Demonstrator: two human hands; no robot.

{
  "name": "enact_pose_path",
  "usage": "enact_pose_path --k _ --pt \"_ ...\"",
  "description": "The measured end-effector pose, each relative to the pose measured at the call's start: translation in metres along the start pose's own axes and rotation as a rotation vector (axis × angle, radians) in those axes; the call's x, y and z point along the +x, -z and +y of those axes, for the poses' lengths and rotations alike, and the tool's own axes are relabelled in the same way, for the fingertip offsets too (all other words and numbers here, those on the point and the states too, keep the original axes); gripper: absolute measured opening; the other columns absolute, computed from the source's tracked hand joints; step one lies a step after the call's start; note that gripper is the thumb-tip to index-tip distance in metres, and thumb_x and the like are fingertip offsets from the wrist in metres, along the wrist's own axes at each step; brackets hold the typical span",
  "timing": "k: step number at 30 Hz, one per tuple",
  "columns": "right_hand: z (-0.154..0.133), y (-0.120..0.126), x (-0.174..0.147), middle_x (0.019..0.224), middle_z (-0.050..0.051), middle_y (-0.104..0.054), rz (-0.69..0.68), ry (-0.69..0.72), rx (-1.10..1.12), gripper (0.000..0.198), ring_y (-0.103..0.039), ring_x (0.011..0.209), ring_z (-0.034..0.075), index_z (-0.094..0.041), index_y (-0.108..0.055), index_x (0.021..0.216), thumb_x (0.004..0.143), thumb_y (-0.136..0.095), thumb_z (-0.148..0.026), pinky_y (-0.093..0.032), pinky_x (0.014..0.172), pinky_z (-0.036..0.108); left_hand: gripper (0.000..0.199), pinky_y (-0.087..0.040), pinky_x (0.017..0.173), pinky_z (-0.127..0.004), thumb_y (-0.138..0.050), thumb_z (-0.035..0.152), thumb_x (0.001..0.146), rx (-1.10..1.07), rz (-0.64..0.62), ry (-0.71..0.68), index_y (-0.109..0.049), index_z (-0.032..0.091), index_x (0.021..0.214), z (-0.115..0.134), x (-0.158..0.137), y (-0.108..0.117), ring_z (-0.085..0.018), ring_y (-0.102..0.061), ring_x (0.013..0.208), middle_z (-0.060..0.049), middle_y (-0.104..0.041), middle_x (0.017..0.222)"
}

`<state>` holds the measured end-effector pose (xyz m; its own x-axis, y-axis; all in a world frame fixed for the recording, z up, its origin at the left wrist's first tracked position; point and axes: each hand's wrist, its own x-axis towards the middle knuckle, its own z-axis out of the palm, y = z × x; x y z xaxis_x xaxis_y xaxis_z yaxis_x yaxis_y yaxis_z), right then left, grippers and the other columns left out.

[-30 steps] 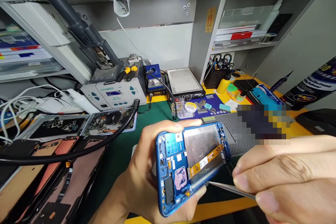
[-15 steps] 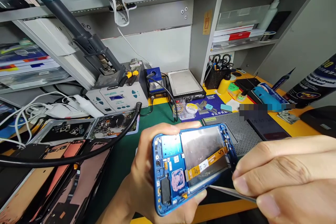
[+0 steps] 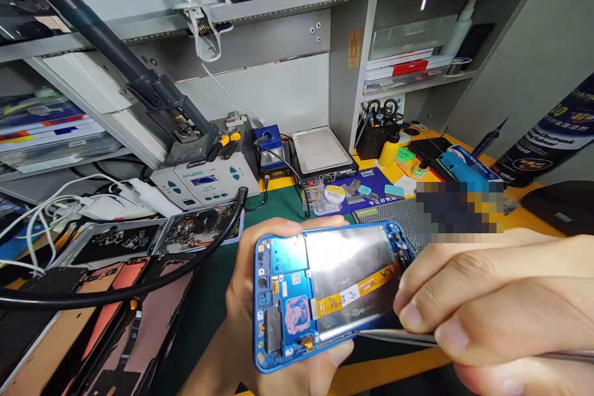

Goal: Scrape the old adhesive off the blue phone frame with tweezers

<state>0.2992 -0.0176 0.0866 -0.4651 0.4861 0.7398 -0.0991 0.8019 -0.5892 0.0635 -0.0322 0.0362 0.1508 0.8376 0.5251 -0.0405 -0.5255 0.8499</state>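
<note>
A blue phone frame (image 3: 288, 284) rests tilted in my left hand (image 3: 245, 297), whose fingers wrap its top edge while the thumb presses from below. Inside the frame shows a silvery bay (image 3: 352, 247), crossed by an orange flex cable (image 3: 371, 284) with handwriting on it. Pinched in my right hand (image 3: 492, 303) is a pair of metal tweezers (image 3: 399, 338). The tips reach the lower long edge of the frame; whether they touch it I cannot tell. My right fingers cover the frame's lower right corner.
Phone screens and back panels (image 3: 111, 315) lie at left beneath a thick black hose (image 3: 176, 281). Behind stand a hot-air station (image 3: 204, 182), a blue soldering unit (image 3: 269, 145) and a heating plate (image 3: 322, 151). A perforated metal mat (image 3: 394, 219) is at right, near a large spray can (image 3: 547, 136).
The phone frame and my left hand have shifted slightly left in view. My right hand has moved a little left too, with the tweezers lying flatter along the frame's lower edge.
</note>
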Motion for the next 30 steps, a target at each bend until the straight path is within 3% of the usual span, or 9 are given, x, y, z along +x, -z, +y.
enact_pose_path --k 2,6,10,14,19,25,30 --pt "0.002 0.007 -0.003 0.089 0.007 -0.079 -0.076 -0.08 0.043 0.042 -0.077 0.072 0.029 -0.03 -0.077 0.105 0.068 -0.079 -0.05 -0.067 0.073 0.038 0.083 -0.064 0.093 -0.036 -0.085 0.018 0.061 0.062 0.052 0.036 -0.048 0.039 0.132 0.004 -0.001 -0.003 -0.028 -0.073 0.115 0.001 -0.07 0.135" --pt "0.007 0.012 -0.011 0.082 0.007 -0.077 -0.047 -0.18 0.044 0.051 -0.077 0.078 0.032 -0.028 -0.075 0.11 0.066 -0.079 -0.053 -0.066 0.079 0.039 0.082 -0.068 0.085 -0.036 -0.086 0.019 0.056 0.075 0.093 0.097 -0.049 0.044 0.126 0.007 0.0 -0.004 -0.028 -0.075 0.11 0.007 -0.072 0.132" --pt "0.005 0.013 -0.014 0.078 0.006 -0.076 -0.042 -0.196 0.002 0.045 -0.077 0.076 0.033 -0.029 -0.075 0.102 0.065 -0.079 -0.054 -0.066 0.079 0.041 0.086 -0.069 0.077 -0.04 -0.084 0.023 0.054 0.134 0.06 0.056 -0.047 0.046 0.129 0.003 0.003 -0.001 -0.029 -0.077 0.099 0.007 -0.072 0.132" --pt "0.005 0.009 -0.014 0.081 0.006 -0.078 -0.052 -0.182 -0.019 0.045 -0.077 0.081 0.033 -0.031 -0.074 0.105 0.067 -0.079 -0.054 -0.067 0.08 0.04 0.087 -0.069 0.086 -0.043 -0.083 0.019 0.054 0.127 0.065 0.059 -0.047 0.046 0.129 0.003 0.002 -0.001 -0.03 -0.075 0.108 0.007 -0.071 0.134" --pt "0.007 0.005 -0.012 0.076 0.004 -0.078 0.016 -0.161 -0.039 0.023 -0.079 0.075 0.029 -0.03 -0.075 0.101 0.078 -0.071 -0.027 -0.068 0.075 0.035 0.08 -0.068 0.09 -0.044 -0.084 0.02 0.056 0.122 0.122 0.12 -0.05 0.048 0.124 0.007 0.0 -0.007 -0.03 -0.072 0.115 0.01 -0.072 0.131" --pt "0.005 0.012 -0.01 0.074 0.001 -0.079 -0.033 -0.183 -0.162 0.009 -0.08 0.075 0.029 -0.034 -0.075 0.096 0.088 -0.074 -0.033 -0.069 0.074 0.036 0.077 -0.068 0.09 -0.044 -0.086 0.023 0.061 0.089 0.122 0.061 -0.049 0.044 0.125 0.005 0.001 -0.01 -0.03 -0.073 0.115 0.007 -0.073 0.13" --pt "0.01 0.013 -0.01 0.074 0.002 -0.079 -0.021 -0.153 -0.084 0.007 -0.08 0.072 0.027 -0.03 -0.075 0.095 0.089 -0.071 -0.029 -0.069 0.073 0.035 0.076 -0.07 0.085 -0.047 -0.081 0.025 0.065 0.125 0.132 0.025 -0.044 0.042 0.129 0.003 0.001 -0.012 -0.034 -0.075 0.11 0.002 -0.072 0.132"
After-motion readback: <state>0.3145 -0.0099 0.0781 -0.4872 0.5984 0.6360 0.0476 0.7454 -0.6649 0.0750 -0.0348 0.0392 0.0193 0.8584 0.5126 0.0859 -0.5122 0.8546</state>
